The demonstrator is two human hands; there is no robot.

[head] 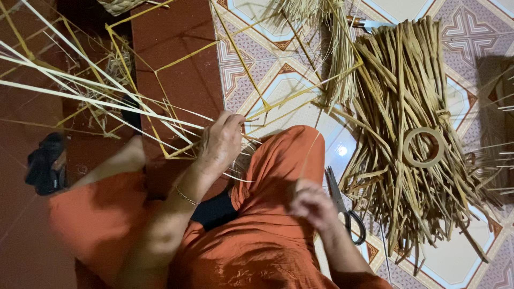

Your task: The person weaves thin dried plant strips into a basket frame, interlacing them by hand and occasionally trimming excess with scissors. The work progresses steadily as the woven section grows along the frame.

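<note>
Pale straw strips (pixel 107 101) fan out to the far left from the left hand (pixel 222 142), which pinches their gathered ends over the orange-clad knee (pixel 284 155). Right hand (pixel 310 206), blurred, closes on one thin strand (pixel 310 155). Scissors (pixel 345 208) lie just right, beside the straw pile (pixel 412 134).

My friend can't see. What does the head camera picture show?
A person in orange clothes sits on a patterned tile floor, the left hand gripping pale weaving strips while the blurred right hand hovers near scissors. A pile of dried straw with a ring lies beside.
</note>
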